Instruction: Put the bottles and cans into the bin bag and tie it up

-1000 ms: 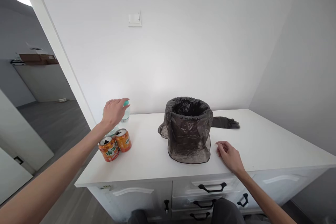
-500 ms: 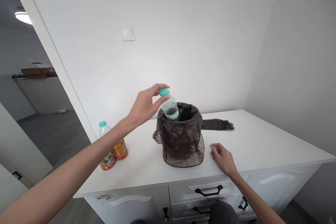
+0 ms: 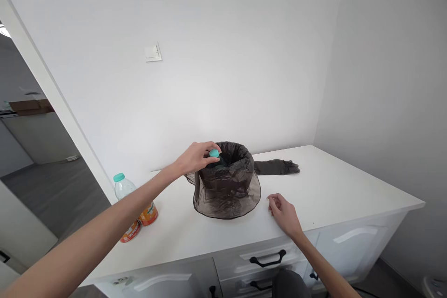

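My left hand (image 3: 199, 157) pinches a plastic bottle by its turquoise cap (image 3: 214, 153). The body of that bottle is down inside a container lined with a dark, see-through trash bag (image 3: 226, 184), mostly hidden by the bag's rim. The bag is folded over the rim and its edge flares out onto the countertop. To the right of it, my right hand (image 3: 283, 214) rests on the counter with its fingers curled in and nothing seen in them. Behind my left forearm stand a bottle with a turquoise cap (image 3: 124, 188) and an orange label, and another orange-labelled item (image 3: 148, 214).
The white countertop (image 3: 335, 186) runs along the wall above drawers with black handles (image 3: 268, 258). A folded strip of dark bags (image 3: 277, 166) lies behind and right of the container. A light switch (image 3: 152, 52) is on the wall; a doorway opens at left.
My left hand has lowered the bottle into the lined container, so only its cap stays plainly visible. The bag's front edge has spread wider. The whole view has shifted slightly.
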A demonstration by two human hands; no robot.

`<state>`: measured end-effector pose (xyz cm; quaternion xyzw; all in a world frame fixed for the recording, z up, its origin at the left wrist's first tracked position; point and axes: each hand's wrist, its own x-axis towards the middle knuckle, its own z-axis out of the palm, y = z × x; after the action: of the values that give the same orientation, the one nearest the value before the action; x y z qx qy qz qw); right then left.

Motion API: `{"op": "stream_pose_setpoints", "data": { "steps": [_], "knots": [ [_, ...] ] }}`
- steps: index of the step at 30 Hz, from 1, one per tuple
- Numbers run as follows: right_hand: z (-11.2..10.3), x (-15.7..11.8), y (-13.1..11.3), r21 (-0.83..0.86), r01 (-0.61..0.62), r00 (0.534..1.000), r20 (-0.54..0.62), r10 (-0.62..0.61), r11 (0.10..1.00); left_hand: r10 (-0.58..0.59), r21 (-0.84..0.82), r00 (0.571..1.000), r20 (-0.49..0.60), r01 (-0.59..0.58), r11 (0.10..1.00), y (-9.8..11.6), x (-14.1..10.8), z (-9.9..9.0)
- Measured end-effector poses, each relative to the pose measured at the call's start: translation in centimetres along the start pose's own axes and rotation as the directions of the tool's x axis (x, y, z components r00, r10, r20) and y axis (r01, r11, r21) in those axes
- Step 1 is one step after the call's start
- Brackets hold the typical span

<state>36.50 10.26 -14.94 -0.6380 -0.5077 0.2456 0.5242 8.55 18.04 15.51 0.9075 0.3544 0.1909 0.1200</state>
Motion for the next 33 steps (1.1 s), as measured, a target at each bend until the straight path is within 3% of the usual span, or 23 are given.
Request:
{"op": "stream_pose_setpoints", "data": {
  "steps": [9,16,20,22,27,33],
  "knots": [
    [0.1,0.1,-0.6,-0.007,-0.010,1.000,0.006,0.010,1.000,-0.053,0.123,0.958,0.281,0.019,0.992,-1.3,1.6,-0.3],
    [0.1,0.1,-0.8,-0.017,-0.001,1.000,-0.007,0.001,1.000,0.032,0.050,0.987,0.158,-0.041,0.998,-0.6,0.7,-0.6],
    [0.2,0.0,-0.8,-0.016,-0.001,1.000,-0.004,0.001,1.000,0.066,0.050,0.985,0.162,-0.075,0.996,-1.3,0.5,-0.7],
    [0.3,0.0,-0.9,-0.021,-0.002,1.000,-0.005,0.001,1.000,0.057,0.056,0.994,0.093,-0.063,0.996,-1.8,0.1,-0.7],
    [0.3,-0.4,-1.8,-0.024,-0.007,1.000,-0.016,0.006,1.000,0.014,0.125,0.982,-0.191,0.010,0.992,-3.0,-3.2,-1.1],
    [0.2,-0.9,-2.1,-0.048,-0.025,1.000,-0.006,0.025,0.999,-0.136,0.026,0.987,-0.082,0.139,0.990,-4.3,-10.6,-0.2]
  ]
}}
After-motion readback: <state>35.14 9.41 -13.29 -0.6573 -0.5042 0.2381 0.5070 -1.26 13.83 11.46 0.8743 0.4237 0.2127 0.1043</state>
